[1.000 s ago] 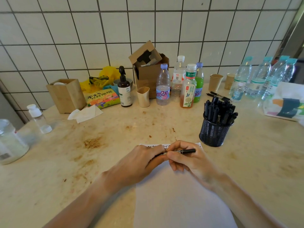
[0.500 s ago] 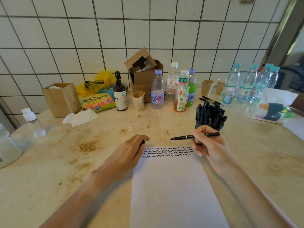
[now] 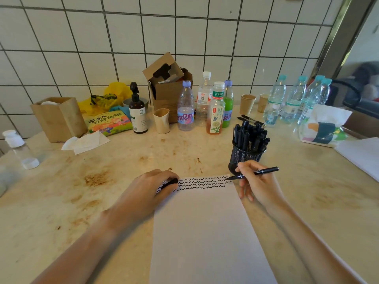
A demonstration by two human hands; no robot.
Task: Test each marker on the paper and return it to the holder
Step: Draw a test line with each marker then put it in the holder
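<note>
White paper [image 3: 205,232], black wavy lines; black marker [image 3: 256,172]; black mesh holder [image 3: 242,157]; beige stained counter [image 3: 102,181].

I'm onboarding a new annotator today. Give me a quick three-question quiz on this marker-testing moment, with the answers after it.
1. True or false: the marker in the right hand is capped.
2. Which corner of the paper does the marker's tip meet? A) near left B) far right C) near right
3. Fill in: the left hand holds a black ____ at the paper's far left edge.

Key: 1. False, the tip is bare. 2. B, beside the mesh holder, at the end of the squiggle rows. 3. Cap.
</note>
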